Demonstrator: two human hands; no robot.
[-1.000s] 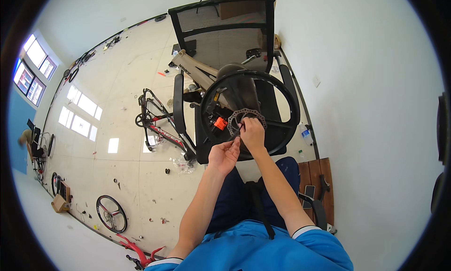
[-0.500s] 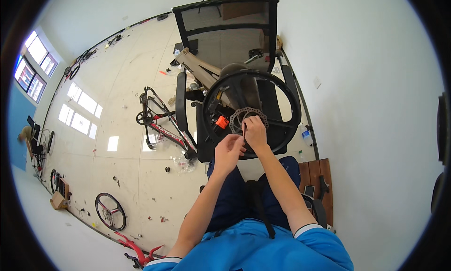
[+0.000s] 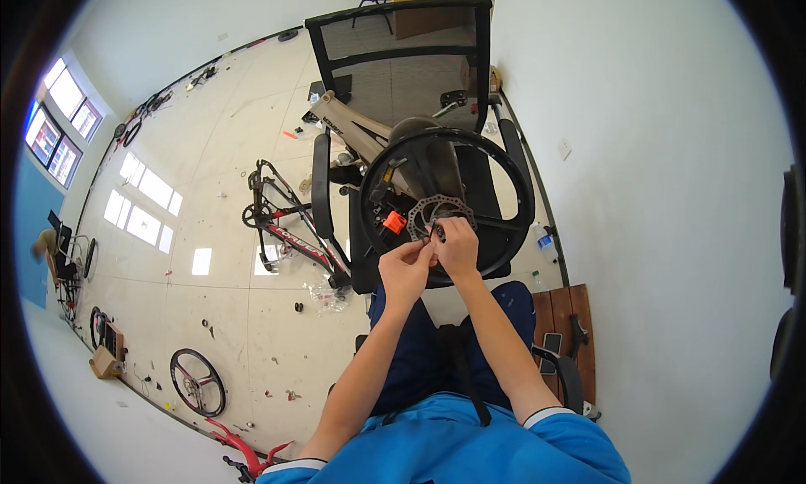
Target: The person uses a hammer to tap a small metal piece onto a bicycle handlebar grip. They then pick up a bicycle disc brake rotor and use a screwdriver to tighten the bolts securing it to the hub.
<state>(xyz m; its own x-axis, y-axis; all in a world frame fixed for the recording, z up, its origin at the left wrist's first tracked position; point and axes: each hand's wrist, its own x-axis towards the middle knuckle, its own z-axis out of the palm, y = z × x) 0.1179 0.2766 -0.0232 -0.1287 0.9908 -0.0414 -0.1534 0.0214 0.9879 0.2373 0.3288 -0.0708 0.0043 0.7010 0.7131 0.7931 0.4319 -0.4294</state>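
A black spoked bicycle wheel [image 3: 527, 186] lies on the seat of a mesh-backed office chair [image 3: 321, 182] in front of me. At its hub is a silver brake disc [image 3: 416, 224] with a scalloped edge. My right hand [image 3: 458, 247] is closed over the near side of the disc, fingers pinched together. Just to its left, my left hand [image 3: 405, 266] is closed too, its fingertips meeting the right hand's. A thin dark piece shows between the fingers, too small and covered to name. An orange object [image 3: 394, 222] sits left of the disc.
Behind the wheel, a beige bicycle frame [image 3: 353, 125] leans on the chair. A black-and-red frame [image 3: 294, 236] and another wheel [image 3: 198, 383] lie on the floor at left. A wooden board [image 3: 579, 299] with a phone [image 3: 551, 350] is at right, by the white wall [image 3: 672, 232].
My left hand has moved up and right, so its fingertips now meet my right hand's. The right hand has shifted slightly down and its fingers have drawn in.
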